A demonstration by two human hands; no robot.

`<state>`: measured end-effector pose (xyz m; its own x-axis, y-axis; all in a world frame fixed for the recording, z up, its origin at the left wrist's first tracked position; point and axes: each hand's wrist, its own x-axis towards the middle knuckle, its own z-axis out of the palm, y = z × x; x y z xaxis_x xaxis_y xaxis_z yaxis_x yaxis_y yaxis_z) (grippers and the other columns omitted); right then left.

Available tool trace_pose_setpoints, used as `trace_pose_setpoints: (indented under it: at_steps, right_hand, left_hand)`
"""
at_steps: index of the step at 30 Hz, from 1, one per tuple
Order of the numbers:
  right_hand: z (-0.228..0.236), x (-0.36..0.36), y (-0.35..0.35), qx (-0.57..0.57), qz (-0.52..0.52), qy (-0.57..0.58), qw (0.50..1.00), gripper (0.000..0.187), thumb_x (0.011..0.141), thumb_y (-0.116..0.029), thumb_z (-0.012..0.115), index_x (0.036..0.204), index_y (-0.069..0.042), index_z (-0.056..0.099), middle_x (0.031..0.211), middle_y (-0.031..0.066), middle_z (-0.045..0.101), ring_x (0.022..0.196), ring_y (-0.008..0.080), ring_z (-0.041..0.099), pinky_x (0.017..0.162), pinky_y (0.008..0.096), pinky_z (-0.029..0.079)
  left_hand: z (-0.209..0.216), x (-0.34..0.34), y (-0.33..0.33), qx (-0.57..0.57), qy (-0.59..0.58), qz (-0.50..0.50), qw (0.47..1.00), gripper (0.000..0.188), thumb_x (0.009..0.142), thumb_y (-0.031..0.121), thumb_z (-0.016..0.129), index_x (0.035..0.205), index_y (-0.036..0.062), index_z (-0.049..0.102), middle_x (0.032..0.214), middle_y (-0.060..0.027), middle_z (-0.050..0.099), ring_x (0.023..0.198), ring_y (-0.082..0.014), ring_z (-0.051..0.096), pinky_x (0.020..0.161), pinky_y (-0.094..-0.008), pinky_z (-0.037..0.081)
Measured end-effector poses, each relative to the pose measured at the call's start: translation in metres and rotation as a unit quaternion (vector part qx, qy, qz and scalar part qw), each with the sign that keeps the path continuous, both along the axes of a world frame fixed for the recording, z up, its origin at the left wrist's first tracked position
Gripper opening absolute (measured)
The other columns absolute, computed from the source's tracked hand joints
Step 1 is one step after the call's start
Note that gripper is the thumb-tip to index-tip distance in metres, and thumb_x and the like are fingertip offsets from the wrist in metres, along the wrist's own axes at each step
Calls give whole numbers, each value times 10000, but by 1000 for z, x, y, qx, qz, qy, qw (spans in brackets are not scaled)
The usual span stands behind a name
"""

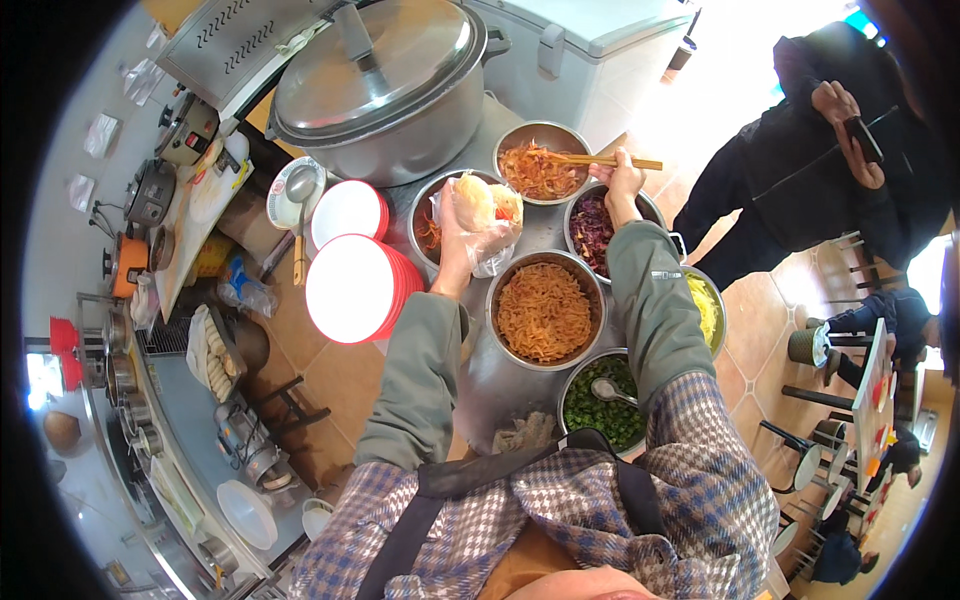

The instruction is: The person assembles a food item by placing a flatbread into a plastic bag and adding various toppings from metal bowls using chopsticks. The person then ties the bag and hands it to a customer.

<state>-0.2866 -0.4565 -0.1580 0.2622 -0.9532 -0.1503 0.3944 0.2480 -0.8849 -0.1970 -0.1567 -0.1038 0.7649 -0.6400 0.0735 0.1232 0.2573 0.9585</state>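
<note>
My left hand (456, 238) is closed round a split bun (474, 198) in a clear plastic bag, held up over a steel bowl of orange shreds (428, 225). Between the fingers of my right hand (622, 184) is a pair of wooden chopsticks (588, 159). Their tips reach into shredded orange-and-pale vegetables (532, 174) in the far steel bowl. Below that hand is a bowl of purple cabbage shreds (590, 228). Nearer me are bowls of brownish-orange shreds (544, 312) and chopped greens (590, 412), the latter with a metal spoon (608, 390).
A big lidded steel pot (400, 135) stands at the back. Red-rimmed white plates (350, 288) are stacked left of the bowls, beside a ladle (300, 220). Yellow shreds (703, 308) fill a bowl at right. A person in black (830, 170) stands at far right holding a phone.
</note>
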Motion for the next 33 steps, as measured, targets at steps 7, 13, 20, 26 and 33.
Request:
trace_pose_setpoints:
  at_steps: [7,13,20,26,33]
  right_hand:
    - [33,-23,4,-10,-9,16,1000,165,979,-141,578,921,4,525,768,203,641,542,320,686,479,364,613]
    - [100,-47,37,-126,121,-3,985,179,1006,-166,578,941,-2,547,779,161,656,566,243,683,498,305,591]
    - [169,-85,82,-383,366,190,827,181,1011,-224,615,984,-45,628,790,54,665,692,107,659,621,253,538]
    - [163,-163,14,-285,162,119,937,268,1016,-243,600,898,-7,644,671,18,628,523,83,572,473,217,446]
    - [30,-150,33,-55,85,234,967,217,1001,-216,576,997,1,564,814,140,675,476,211,632,389,292,517]
  left_hand:
    - [-7,4,-25,16,4,-29,999,1106,680,-30,793,1565,89,140,1428,-164,437,1260,-294,537,1010,-411,515]
    - [-8,11,-38,47,-8,-55,997,1101,724,-64,762,1581,93,88,1466,-189,411,1251,-309,553,992,-404,527]
    - [3,-8,-39,-97,84,-149,980,1076,677,42,841,1537,120,198,1421,-156,460,1261,-319,557,1011,-421,530]
    - [19,-34,-23,-56,5,-102,993,1171,593,27,893,1537,73,202,1445,-144,448,1302,-276,522,1062,-416,496]
    - [8,-64,-11,-42,-48,-126,990,1267,558,52,930,1557,48,151,1470,-138,423,1341,-266,480,1114,-409,435]
